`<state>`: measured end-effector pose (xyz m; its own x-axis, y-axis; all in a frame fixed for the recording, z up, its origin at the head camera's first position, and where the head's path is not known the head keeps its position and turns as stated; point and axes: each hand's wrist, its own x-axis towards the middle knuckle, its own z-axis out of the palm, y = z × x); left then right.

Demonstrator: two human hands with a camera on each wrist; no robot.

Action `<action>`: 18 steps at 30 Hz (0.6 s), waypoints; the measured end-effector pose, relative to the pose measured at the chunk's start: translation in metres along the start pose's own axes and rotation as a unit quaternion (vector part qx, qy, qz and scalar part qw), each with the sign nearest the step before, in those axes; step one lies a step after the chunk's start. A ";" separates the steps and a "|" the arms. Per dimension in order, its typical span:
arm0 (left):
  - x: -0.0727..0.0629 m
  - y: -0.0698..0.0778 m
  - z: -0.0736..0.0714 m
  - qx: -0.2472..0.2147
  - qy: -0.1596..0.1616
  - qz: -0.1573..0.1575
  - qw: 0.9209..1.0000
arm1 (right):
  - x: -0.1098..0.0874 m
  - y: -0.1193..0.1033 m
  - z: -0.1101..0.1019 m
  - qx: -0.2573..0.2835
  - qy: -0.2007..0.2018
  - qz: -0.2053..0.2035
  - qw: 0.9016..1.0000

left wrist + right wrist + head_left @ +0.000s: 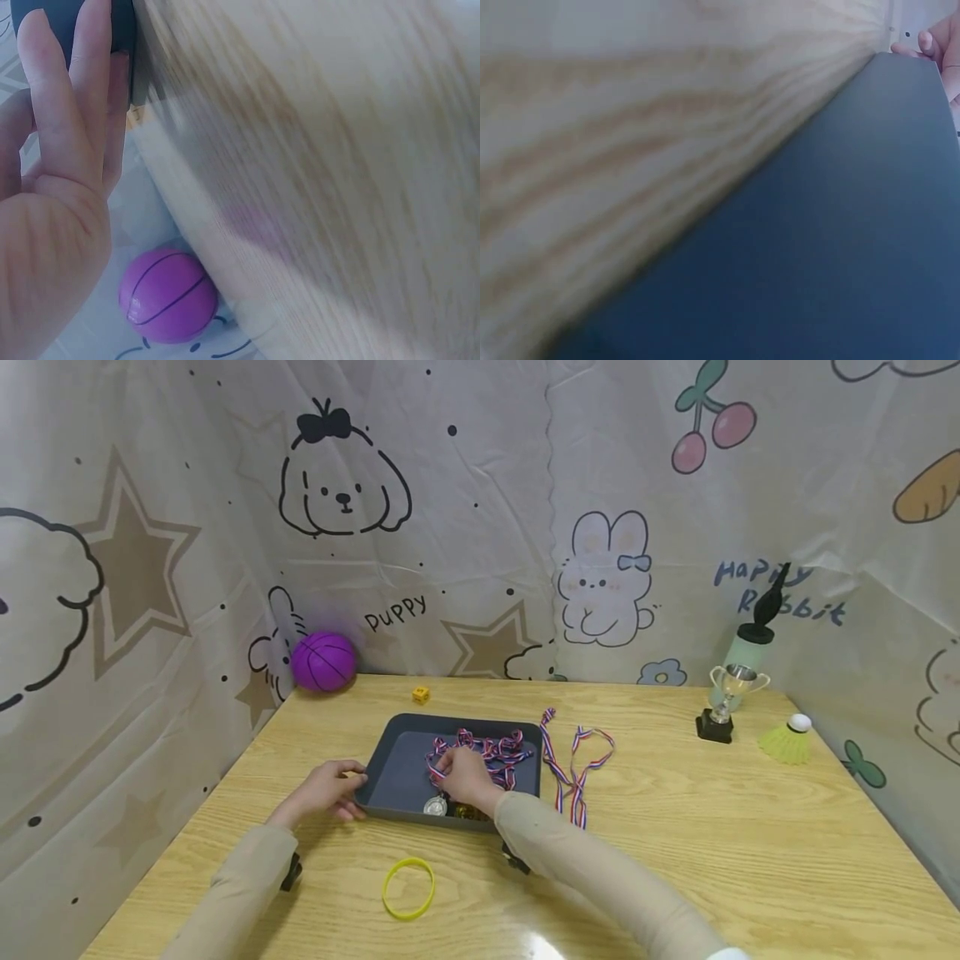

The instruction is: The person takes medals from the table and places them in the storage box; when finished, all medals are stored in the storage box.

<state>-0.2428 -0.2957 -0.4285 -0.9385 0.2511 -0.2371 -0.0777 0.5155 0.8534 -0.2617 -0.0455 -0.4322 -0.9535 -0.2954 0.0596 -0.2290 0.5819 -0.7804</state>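
Note:
A dark grey tray (397, 760) stands on the table. In it lie bunched medal ribbons (491, 747) striped red, white and blue, a silver medal (435, 807) and a gold-coloured one (464, 812) partly covered by the right arm. My right hand (467, 775) reaches into the tray and pinches a ribbon above the silver medal; its fingertips are partly hidden. With fingers fairly straight, my left hand (330, 789) touches the tray's left side, as the left wrist view also shows. The right wrist view is mostly filled by the tray's outer wall (802, 225).
More striped ribbon (577, 777) lies right of the tray. A yellow wristband (408, 888) is in front. Behind are a purple ball (323, 662) and a yellow die (421, 694). At right stand a trophy cup (726, 702), a pale green bottle (747, 652) and a shuttlecock (787, 741).

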 end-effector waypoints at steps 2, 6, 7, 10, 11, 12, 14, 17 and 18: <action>0.000 -0.001 0.000 -0.001 0.000 0.000 1.000 | 0.000 0.000 -0.002 -0.034 0.001 -0.011 0.999; 0.001 -0.002 -0.001 -0.004 0.000 -0.001 1.000 | 0.001 -0.003 -0.006 -0.074 -0.008 -0.016 0.997; 0.001 -0.002 -0.001 -0.004 -0.001 -0.001 1.000 | 0.001 -0.003 -0.007 -0.075 -0.012 -0.015 0.997; 0.000 -0.002 -0.001 -0.004 -0.003 0.000 1.000 | 0.000 -0.003 -0.007 -0.071 -0.017 -0.013 0.997; 0.000 -0.002 -0.001 -0.004 -0.004 0.000 1.000 | -0.001 -0.003 -0.007 -0.068 -0.017 -0.014 0.997; 0.001 -0.002 -0.001 -0.003 -0.005 0.001 1.000 | -0.001 -0.002 -0.007 -0.066 -0.016 -0.014 0.998; 0.001 -0.002 -0.001 -0.003 -0.004 0.002 1.000 | -0.001 -0.002 -0.008 -0.064 -0.016 -0.016 0.998; 0.001 -0.003 0.001 -0.004 -0.002 0.002 1.000 | -0.003 0.000 -0.012 -0.051 -0.018 -0.021 0.998; 0.001 -0.003 0.001 -0.005 -0.004 0.004 1.000 | -0.005 0.001 -0.015 -0.046 -0.020 -0.023 0.998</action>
<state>-0.2434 -0.2955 -0.4318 -0.9363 0.2612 -0.2346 -0.0741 0.5062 0.8592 -0.2605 -0.0322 -0.4244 -0.9334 -0.3523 0.0676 -0.2909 0.6333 -0.7171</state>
